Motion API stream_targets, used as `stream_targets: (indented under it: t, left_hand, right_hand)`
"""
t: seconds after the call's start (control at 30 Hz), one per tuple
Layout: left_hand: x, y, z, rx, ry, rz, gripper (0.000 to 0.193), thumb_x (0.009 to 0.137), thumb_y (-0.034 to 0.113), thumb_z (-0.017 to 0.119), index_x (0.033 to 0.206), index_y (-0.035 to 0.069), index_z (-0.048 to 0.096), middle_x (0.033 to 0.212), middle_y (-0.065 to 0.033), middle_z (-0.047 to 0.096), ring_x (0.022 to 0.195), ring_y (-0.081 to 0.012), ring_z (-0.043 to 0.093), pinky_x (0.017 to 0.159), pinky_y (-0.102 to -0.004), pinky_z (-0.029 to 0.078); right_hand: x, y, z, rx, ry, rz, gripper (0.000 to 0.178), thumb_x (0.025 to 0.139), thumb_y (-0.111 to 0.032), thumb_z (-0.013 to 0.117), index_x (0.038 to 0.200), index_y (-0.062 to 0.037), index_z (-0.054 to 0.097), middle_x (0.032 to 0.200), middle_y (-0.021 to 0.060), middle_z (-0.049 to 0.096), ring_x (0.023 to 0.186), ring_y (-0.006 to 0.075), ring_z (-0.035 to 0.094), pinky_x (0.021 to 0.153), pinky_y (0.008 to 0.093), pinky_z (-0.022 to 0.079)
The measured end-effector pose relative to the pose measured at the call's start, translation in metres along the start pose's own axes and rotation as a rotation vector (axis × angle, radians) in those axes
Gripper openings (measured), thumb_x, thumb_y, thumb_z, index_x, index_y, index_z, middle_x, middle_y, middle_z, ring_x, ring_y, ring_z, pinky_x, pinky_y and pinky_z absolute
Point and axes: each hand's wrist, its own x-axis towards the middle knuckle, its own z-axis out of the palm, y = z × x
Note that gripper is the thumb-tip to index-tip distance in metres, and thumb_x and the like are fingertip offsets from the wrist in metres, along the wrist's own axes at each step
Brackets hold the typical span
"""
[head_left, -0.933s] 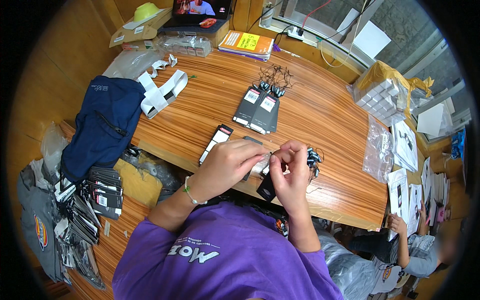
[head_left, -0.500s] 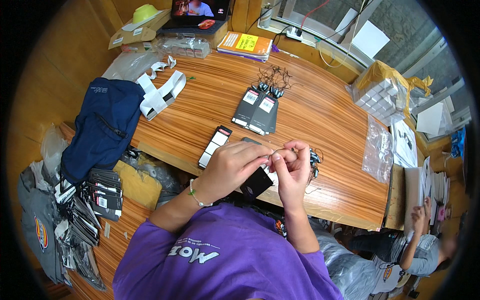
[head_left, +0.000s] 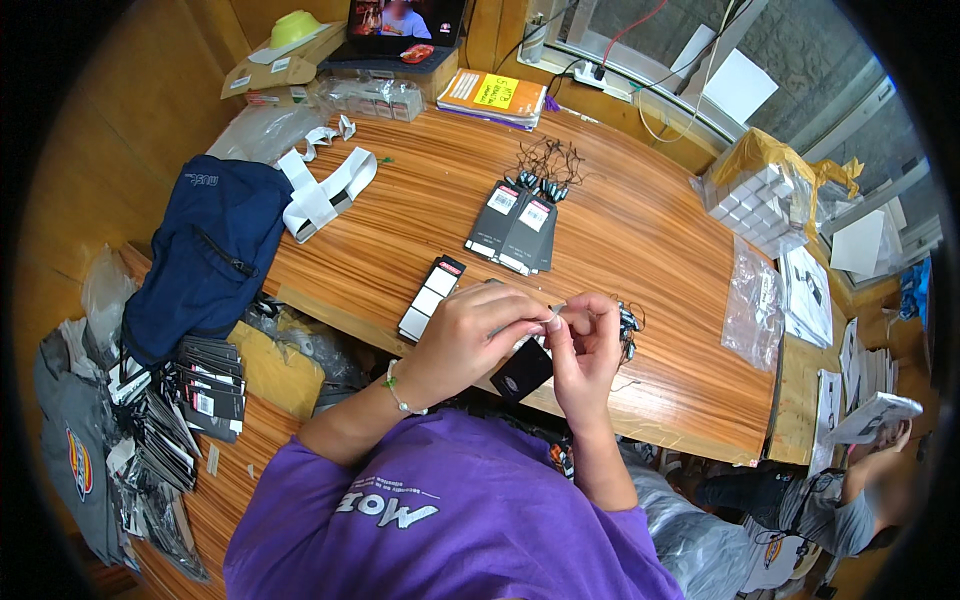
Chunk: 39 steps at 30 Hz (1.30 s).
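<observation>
My left hand (head_left: 485,325) and my right hand (head_left: 585,350) meet over the near table edge, fingertips pinched together. Between them is a tiny pale and dark bit, too small to name. Right below the fingers a black hang tag (head_left: 522,370) hangs tilted; how it is held is hidden. Left of my left hand lies a dark card strip with white labels (head_left: 432,298). Dark cords with small shiny fasteners (head_left: 628,332) lie just past my right hand. Farther back sits a fanned pile of dark grey hang tags (head_left: 510,235), its black cords (head_left: 548,165) bunched behind.
A navy cloth bag (head_left: 215,255) and bundled tags (head_left: 205,390) lie at left. White strips (head_left: 325,195), notebooks (head_left: 490,98) and a laptop (head_left: 400,35) are farther back. At right are wrapped small boxes (head_left: 760,195), a plastic bag (head_left: 752,305) and a co-worker (head_left: 840,500) holding a packet.
My fingertips have shifted slightly, still pinched together. The black hang tag has swung a little to the right. At far right, the co-worker has lifted a pale packet and leaned over.
</observation>
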Motion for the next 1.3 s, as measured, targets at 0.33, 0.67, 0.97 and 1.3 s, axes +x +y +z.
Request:
stream_targets:
  t: [0.33, 0.67, 0.97, 1.3]
  left_hand:
    - [0.003, -0.005, -0.011, 0.266, 0.007, 0.197, 0.011, 0.069, 0.009, 0.066, 0.080, 0.010, 0.066, 0.082, -0.0002, 0.061, 0.078, -0.0175, 0.059, 0.071, -0.0317, 0.046]
    - [0.001, -0.008, -0.006, 0.459, -0.014, 0.379, 0.012, 0.068, 0.012, 0.063, 0.080, 0.012, 0.065, 0.082, 0.0022, 0.061, 0.079, -0.0140, 0.058, 0.071, -0.0322, 0.041]
    - [-0.001, -0.019, -0.007, 0.384, 0.021, 0.373, 0.012, 0.070, 0.007, 0.062, 0.081, 0.008, 0.059, 0.085, -0.0023, 0.060, 0.079, -0.0186, 0.058, 0.068, -0.0329, 0.042]
    - [-0.008, -0.033, 0.020, 0.012, 0.050, 0.072, 0.016, 0.073, 0.007, 0.066, 0.089, 0.005, 0.062, 0.092, -0.0081, 0.062, 0.085, -0.0244, 0.059, 0.075, -0.0348, 0.045]
  right_hand:
    - [0.017, -0.007, -0.019, 0.286, -0.316, 0.298, 0.019, 0.088, -0.003, 0.053, 0.104, 0.0052, 0.053, 0.090, 0.0131, 0.065, 0.082, 0.0157, 0.063, 0.074, 0.0250, 0.049]
    - [0.019, 0.013, -0.015, 0.145, 0.089, -0.012, 0.008, 0.092, -0.011, 0.048, 0.094, -0.0034, 0.049, 0.092, 0.0065, 0.050, 0.083, 0.0124, 0.048, 0.071, 0.0257, 0.041]
    - [0.031, 0.004, -0.029, 0.783, -0.078, 0.031, 0.008, 0.095, -0.017, 0.041, 0.097, -0.0092, 0.042, 0.069, 0.0087, 0.050, 0.060, 0.0163, 0.047, 0.062, 0.0303, 0.042]
    - [0.032, 0.009, -0.010, 1.169, -0.158, 0.308, 0.009, 0.093, -0.017, 0.046, 0.097, -0.0086, 0.045, 0.092, 0.0131, 0.056, 0.084, 0.0224, 0.058, 0.080, 0.0366, 0.049]
